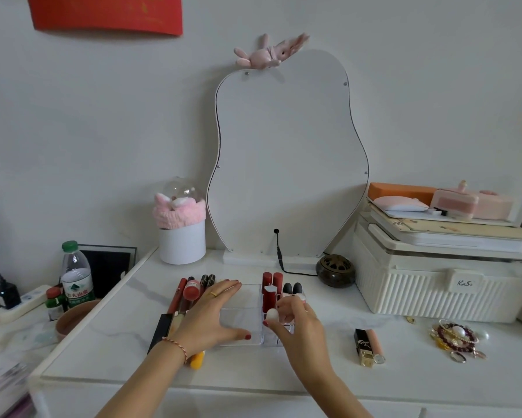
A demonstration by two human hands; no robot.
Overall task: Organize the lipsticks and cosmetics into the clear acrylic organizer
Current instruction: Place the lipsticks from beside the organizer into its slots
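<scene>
- White marble-look tabletop (pixel 329 366) carries faint grey veins.
- Clear acrylic organizer (pixel 242 319) is colourless; dark red lipstick tubes (pixel 272 286) and black rounded caps (pixel 292 287) stand in its right-hand cells.
- Left hand (pixel 211 315) has red-painted nails, a gold ring and a red-and-white braided wrist cord.
- Right hand (pixel 296 321) pinches a small white rounded cosmetic (pixel 272 314).
- Loose red and black lip tubes (pixel 190 292) lie left of the organizer.
- Black-and-gold square lipstick (pixel 363 346) lies beside a pale peach tube (pixel 376 345).
- Cream ribbed storage box (pixel 434 291).
- Fluffy pink headband (pixel 180 211) tops a white cylinder pot (pixel 182 245).
- Green-capped clear water bottle (pixel 75 273) bears a green-and-white label.
- Red paper hanging (pixel 106 13) shows faint gold print.
</scene>
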